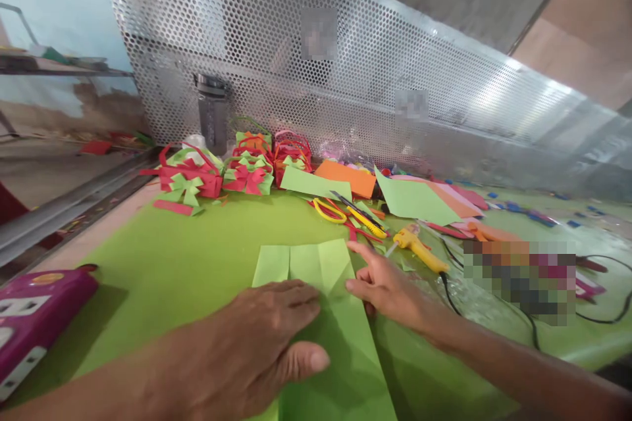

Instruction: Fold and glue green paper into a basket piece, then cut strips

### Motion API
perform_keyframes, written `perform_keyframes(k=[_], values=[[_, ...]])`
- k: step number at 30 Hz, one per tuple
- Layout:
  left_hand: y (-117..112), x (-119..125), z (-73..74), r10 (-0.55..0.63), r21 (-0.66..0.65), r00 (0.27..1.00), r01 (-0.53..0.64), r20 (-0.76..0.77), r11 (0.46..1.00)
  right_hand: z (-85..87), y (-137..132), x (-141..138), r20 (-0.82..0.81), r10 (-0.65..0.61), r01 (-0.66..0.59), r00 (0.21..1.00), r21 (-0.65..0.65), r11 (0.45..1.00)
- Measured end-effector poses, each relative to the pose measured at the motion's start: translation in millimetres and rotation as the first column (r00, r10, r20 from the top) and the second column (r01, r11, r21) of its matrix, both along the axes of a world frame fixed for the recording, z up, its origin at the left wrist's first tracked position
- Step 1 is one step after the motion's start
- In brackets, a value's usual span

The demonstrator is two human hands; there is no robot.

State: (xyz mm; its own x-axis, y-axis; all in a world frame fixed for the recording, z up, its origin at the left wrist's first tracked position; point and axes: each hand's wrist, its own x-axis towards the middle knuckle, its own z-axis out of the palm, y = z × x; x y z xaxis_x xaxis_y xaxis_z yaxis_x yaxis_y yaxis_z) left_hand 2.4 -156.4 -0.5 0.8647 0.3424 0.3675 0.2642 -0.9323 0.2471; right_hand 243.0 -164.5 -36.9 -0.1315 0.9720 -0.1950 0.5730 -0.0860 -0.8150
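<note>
Left of centre I see paper baskets (210,185), contents unclear, near a grey bottle (213,122); my left hand (264,322) lies flat, thumb spread, on the lower-centre green sheet (343,355), long axis up-frame, leaning left; my right hand (385,283) touches its edge, whether clamped I can't tell.

creased green sheet (340,348): 1 | bottle (213,117): 1 | yellow glue gun (421,250): 1

The person's 2 bare forearms (498,356), uncovered as far as they show, lead to a bare, broad-backed left hand (264,325) and a bare, slender-fingered right hand (388,284).
</note>
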Motion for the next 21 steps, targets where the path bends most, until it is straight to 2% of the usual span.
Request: perform_keyframes(k=[4,12,17,19,21], values=[[-1,2,-3.7,-0.003,-0.015,0.999,0.002,-0.043,1.0,-1.3,-12,3,-0.122,-0.03,0.024,0.992,-0.057,0.998],[-2,4,-13.8,0.004,-0.209,0.994,-0.026,-0.106,0.978,9.4,-36,-6,-0.275,0.056,-0.04,0.96,0.064,0.997],[2,6,-22.6,-0.004,-0.282,0.999,-0.006,-0.032,0.959,9.8,-29,-15,-0.142,0.162,-0.135,0.977,0.179,0.974],[4,6,-28.8,0.053,-0.34,0.998,-0.056,-0.019,0.939,9.4,-23,-18,-0.061,0.202,-0.188,0.977,0.183,0.965],[5,6,-37.4,0.161,-0.418,0.987,-0.158,-0.03,0.895,8.4,-15,-21,0.052,0.225,-0.231,0.973,0.2,0.952]])
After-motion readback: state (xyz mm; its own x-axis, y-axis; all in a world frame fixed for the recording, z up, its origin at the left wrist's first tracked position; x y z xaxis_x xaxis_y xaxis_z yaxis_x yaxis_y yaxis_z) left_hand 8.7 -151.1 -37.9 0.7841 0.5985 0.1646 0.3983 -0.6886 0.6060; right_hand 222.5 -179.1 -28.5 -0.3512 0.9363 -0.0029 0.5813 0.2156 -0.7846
